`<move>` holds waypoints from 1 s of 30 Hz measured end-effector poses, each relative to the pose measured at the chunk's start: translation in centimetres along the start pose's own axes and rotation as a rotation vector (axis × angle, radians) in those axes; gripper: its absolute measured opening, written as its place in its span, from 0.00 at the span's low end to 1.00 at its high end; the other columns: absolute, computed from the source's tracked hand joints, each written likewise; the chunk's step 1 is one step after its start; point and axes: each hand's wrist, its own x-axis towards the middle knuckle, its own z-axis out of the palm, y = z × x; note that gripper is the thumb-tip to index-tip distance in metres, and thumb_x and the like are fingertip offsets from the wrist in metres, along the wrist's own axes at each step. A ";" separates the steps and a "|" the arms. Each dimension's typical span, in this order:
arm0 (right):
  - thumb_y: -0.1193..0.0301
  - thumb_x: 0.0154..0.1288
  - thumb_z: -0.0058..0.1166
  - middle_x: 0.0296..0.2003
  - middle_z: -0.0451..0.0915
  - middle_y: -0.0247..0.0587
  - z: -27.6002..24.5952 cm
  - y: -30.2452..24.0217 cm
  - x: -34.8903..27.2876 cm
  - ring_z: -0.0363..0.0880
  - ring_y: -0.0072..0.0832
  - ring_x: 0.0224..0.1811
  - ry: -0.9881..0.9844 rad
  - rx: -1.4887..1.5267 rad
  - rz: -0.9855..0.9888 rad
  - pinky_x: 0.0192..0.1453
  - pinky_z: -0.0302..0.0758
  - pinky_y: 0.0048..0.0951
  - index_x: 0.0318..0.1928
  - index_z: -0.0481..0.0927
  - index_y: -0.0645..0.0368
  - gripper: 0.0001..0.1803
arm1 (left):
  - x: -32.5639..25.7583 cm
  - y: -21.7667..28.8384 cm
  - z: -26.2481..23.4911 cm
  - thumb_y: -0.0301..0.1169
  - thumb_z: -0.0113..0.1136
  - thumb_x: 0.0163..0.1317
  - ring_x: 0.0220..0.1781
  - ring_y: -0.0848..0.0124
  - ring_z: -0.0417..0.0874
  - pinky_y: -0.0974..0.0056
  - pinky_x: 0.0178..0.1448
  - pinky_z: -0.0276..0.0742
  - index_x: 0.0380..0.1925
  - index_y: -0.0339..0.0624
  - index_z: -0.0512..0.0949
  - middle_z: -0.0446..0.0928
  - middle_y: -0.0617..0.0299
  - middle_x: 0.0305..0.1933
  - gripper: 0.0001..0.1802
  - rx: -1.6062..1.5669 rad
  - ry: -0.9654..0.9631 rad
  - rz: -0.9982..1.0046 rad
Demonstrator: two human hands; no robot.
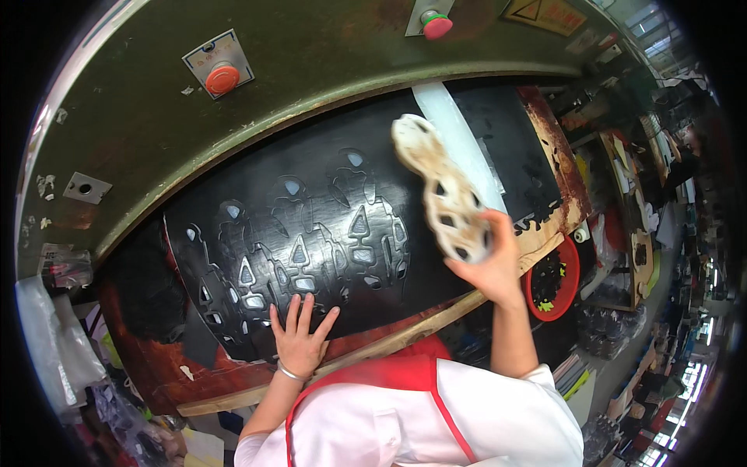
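Observation:
My right hand grips the lower end of a sole-shaped cutting die, pale with brown stains and several dark openings through it. The die is tilted above the black sheet, slightly blurred. Lying flat with spread fingers, my left hand touches the near edge of the black sheet. Rows of shoe-part outlines are cut into this glossy sheet, and pale patches show through some of the openings.
A green machine body spans the far side, bearing a red push button and a pinkish-red one. White strip lies beyond the die. At right stands a red bowl of scraps; a wooden edge runs nearby.

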 end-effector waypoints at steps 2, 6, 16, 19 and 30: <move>0.76 0.34 0.72 0.56 0.69 0.49 2.9 1.9 2.7 0.68 0.43 0.59 -0.017 -0.116 0.020 0.64 0.67 0.37 0.52 0.68 0.55 0.39 | 0.5 -0.1 -0.3 0.37 0.71 0.38 0.74 0.55 0.59 0.33 0.73 0.45 0.60 0.73 0.74 0.62 0.55 0.71 0.41 -0.006 -0.032 -0.009; 0.75 0.33 0.73 0.61 0.63 0.57 6.1 3.9 4.5 0.58 0.51 0.67 0.042 -0.275 -0.214 0.69 0.62 0.42 0.60 0.65 0.59 0.47 | 2.3 -0.4 -1.5 0.35 0.73 0.34 0.73 0.54 0.60 0.33 0.72 0.46 0.60 0.71 0.74 0.63 0.54 0.70 0.44 -0.036 -0.074 -0.035; 0.70 0.47 0.71 0.64 0.60 0.59 9.9 5.5 14.3 0.62 0.50 0.67 0.132 -0.126 -0.308 0.66 0.68 0.43 0.69 0.56 0.62 0.50 | 9.6 -4.2 -2.7 0.44 0.73 0.42 0.72 0.50 0.60 0.35 0.72 0.46 0.60 0.57 0.74 0.62 0.48 0.69 0.40 -0.071 -0.066 -0.115; 0.70 0.64 0.58 0.66 0.58 0.58 10.1 4.6 16.0 0.65 0.45 0.66 0.276 0.230 -0.041 0.61 0.73 0.41 0.70 0.53 0.66 0.39 | 8.8 -5.4 -2.6 0.46 0.67 0.53 0.68 0.48 0.63 0.38 0.71 0.52 0.58 0.51 0.75 0.64 0.46 0.65 0.32 -0.076 -0.002 -0.160; 0.44 0.66 0.49 0.68 0.34 0.78 11.5 -5.1 28.5 0.41 0.68 0.70 0.631 -0.382 -0.566 0.71 0.44 0.60 0.72 0.36 0.71 0.54 | 11.1 -10.3 2.1 0.30 0.63 0.56 0.35 0.58 0.74 0.56 0.43 0.69 0.42 0.40 0.81 0.75 0.56 0.33 0.13 -0.118 0.395 -0.214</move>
